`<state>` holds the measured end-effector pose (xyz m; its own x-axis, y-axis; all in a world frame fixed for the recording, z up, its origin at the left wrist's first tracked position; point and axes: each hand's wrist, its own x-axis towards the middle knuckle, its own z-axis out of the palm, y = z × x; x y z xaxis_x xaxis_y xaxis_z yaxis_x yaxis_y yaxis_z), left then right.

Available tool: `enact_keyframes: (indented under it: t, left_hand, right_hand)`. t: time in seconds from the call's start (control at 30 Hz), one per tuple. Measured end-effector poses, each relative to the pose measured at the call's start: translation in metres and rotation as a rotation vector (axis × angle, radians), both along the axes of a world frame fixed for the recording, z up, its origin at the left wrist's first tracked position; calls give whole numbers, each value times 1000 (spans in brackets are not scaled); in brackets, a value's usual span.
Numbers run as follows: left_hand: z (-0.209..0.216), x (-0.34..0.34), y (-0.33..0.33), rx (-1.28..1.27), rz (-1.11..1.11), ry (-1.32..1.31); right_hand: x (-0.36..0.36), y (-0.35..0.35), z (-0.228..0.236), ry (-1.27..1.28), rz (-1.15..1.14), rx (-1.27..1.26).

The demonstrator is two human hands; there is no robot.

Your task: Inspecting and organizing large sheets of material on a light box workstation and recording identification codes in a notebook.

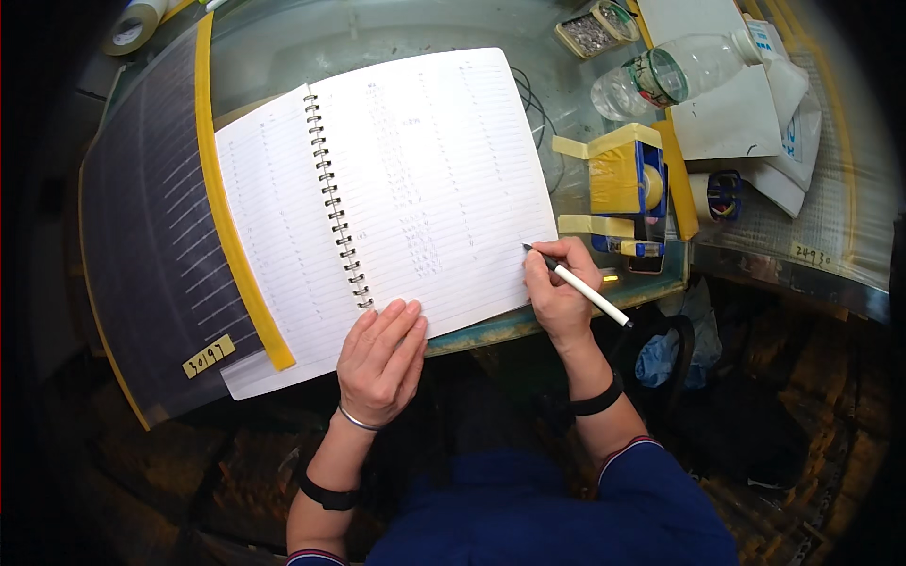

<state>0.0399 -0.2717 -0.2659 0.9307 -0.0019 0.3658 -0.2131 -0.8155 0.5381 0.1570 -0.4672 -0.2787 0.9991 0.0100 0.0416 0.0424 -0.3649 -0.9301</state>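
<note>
Right hand [566,288]: thumb and fingers closed on the pen [596,299], low by the right edge of the right page. Pen is white with a black front end, tip pointing up-left at the page, rear end sticking out down-right past the hand. Can't tell if the tip touches paper. Left hand [382,363]: not gripping, back up, fingers extended and close together, fingertips resting on the page's lower edge just right of the coil's bottom end. Black band on each wrist, plus a thin metal bracelet [357,418] on the left. Notebook [453,203] is open on the table [472,334], turned a bit, coil [333,203] down the middle; both pages ruled, with columns of small handwriting. Left page is partly under a dark sheet [142,245] edged in yellow tape, small yellow label [209,357] near its bottom. Right of the notebook: blue-and-yellow tape dispenser [620,174], tape strips sticking out leftward; thin black cable [540,113] between it and the page. Beyond: clear bottle [675,75] on its side, green label; tub [596,30] of small grey bits; white papers [727,118]. Tape roll [130,26] at far upper left.
</note>
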Motion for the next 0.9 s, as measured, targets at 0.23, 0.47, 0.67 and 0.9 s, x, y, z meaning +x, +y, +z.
enact_keyframes:
  t: [0.23, 0.47, 0.67, 0.9]
  left_hand:
    - [16, -17, 31, -215, -83, 46]
    - [95, -115, 199, -31, 608, -353]
    - [-26, -321, 427, -694, 1437, -175]
    - [-191, -308, 552, -1525, 1370, 15]
  right_hand:
    - [-6, 8, -14, -63, -27, 166]
    - [-8, 2, 17, -184, -102, 143]
    - [-30, 78, 66, -252, 39, -3]
    - [-79, 172, 80, -224, 100, -125]
